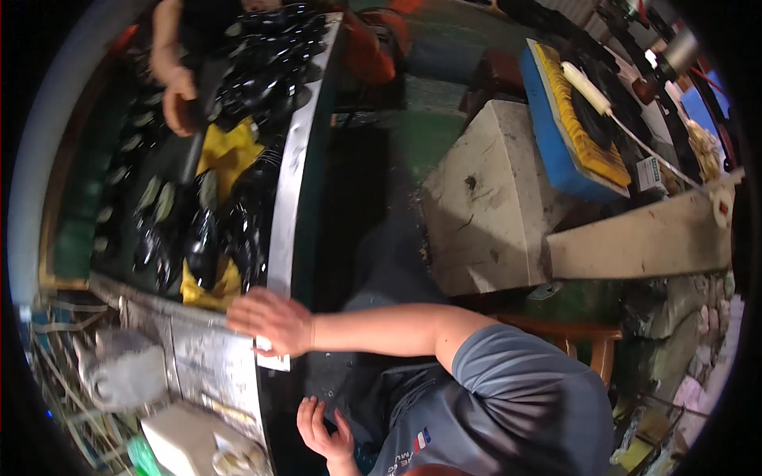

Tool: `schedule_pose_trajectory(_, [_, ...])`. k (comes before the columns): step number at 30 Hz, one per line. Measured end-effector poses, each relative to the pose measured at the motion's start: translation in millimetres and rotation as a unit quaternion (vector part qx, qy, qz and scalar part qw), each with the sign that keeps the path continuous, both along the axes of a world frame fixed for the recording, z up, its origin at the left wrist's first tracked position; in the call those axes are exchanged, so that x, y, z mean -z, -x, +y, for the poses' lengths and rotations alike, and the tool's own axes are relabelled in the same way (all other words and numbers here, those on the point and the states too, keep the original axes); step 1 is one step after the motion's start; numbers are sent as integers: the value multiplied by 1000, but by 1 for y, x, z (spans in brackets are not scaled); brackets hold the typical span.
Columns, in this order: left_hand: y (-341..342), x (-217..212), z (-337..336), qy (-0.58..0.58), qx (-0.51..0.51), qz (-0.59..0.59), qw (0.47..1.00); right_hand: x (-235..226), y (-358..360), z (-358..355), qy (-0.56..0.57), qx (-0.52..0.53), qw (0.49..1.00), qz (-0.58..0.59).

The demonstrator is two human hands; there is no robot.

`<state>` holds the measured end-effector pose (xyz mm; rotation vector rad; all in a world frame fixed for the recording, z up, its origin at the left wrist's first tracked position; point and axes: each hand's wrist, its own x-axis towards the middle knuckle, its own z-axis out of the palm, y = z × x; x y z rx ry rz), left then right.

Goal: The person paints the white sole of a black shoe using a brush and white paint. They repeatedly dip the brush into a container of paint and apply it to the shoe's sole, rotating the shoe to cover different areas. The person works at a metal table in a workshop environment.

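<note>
My right hand point(274, 321) reaches left across the corner of a metal-edged bench, a little blurred, with its fingers stretched out. I see nothing held in it, though its palm side is hidden. A yellow cloth or paper piece point(211, 284) lies just beyond its fingertips, beside a glossy black shoe point(202, 250). My left hand point(325, 432) is lower, near my body, its fingers loosely curved and apart, with nothing visible in it. Many more glossy black shoes point(266, 71), some with pale insoles, stand in rows on the dark bench.
At the far left, another person's hand point(181, 103) is over the bench beside a yellow piece point(226, 155). A metal-topped table point(210, 365) adjoins the bench. Right of me stand a large pale box-shaped block point(492, 198) and a blue-sided tray with yellow padding point(579, 119).
</note>
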<state>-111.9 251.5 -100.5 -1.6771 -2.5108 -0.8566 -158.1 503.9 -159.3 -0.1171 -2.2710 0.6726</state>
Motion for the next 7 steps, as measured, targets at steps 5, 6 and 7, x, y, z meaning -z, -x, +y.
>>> schedule_pose_trajectory(5, [34, -15, 116, -61, 87, -59, 993, 11, 0, 11, 56, -84, 986, 132])
schedule_pose_trajectory(6, [43, -28, 140, -45, 101, -73, 991, 24, 7, 11, 53, -98, 982, 153])
schedule_pose_trajectory(7, [53, -32, 155, -46, 110, -108, 987, 16, 24, 14, 66, -108, 979, 163])
